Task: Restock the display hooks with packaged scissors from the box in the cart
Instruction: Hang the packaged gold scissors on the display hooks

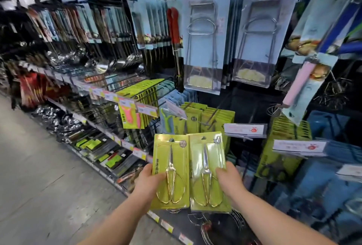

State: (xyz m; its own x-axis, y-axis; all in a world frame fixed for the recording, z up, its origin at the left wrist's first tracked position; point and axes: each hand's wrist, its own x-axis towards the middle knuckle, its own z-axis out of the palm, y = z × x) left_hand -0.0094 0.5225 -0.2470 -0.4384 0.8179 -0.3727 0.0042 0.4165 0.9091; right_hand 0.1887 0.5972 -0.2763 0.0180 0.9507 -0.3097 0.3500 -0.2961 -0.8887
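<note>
Shop aisle, rack of hanging kitchen tools. Landmark: row of green packs (215, 119) on a hook, mid-rack. Just below it, two packs of scissors are held up side by side, edges meeting. Left hand (150, 180) grips the left pack (170, 170); right hand (229, 180) grips the right pack (207, 172), thumb across its front. Price tag (244, 129) just right of the row.

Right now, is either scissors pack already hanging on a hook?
No: the left hand grips the left pack and the right hand grips the right pack, side by side in mid-air.
</note>
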